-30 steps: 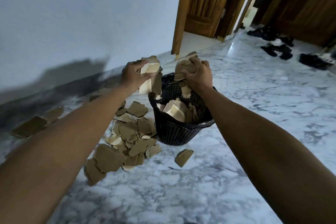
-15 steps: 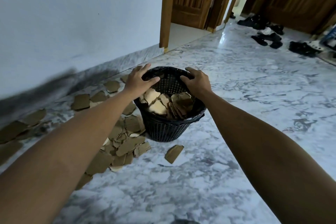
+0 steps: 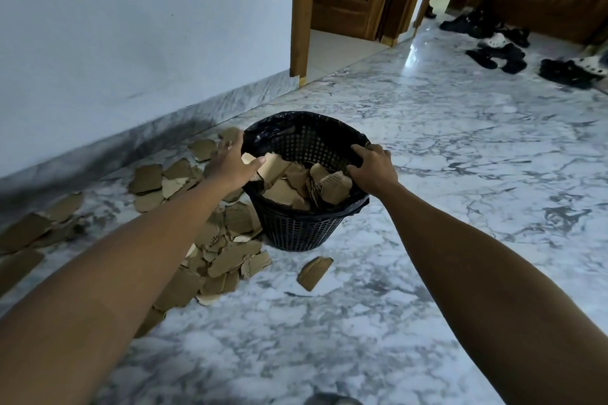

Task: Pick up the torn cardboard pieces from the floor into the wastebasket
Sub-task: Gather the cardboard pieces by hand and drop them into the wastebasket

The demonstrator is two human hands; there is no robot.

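A black mesh wastebasket (image 3: 301, 233) with a black liner stands on the marble floor, partly filled with torn brown cardboard pieces (image 3: 296, 186). My left hand (image 3: 230, 163) hovers over its left rim, fingers spread and empty. Over the right rim sits my right hand (image 3: 371, 166), fingers loosely bent, holding nothing. Several more cardboard pieces (image 3: 214, 260) lie heaped on the floor left of the basket and along the wall. One lone piece (image 3: 314, 273) lies in front of the basket.
A pale wall with a marble skirting (image 3: 131, 141) runs along the left. Wooden door frames (image 3: 301, 10) stand at the back. Several dark sandals and shoes (image 3: 496, 49) lie at the far right. Open marble floor (image 3: 460, 158) stretches right of the basket.
Both hands held cardboard above the basket a second ago; they dropped it in and now sit empty at the rim, the left moving outward to the left.
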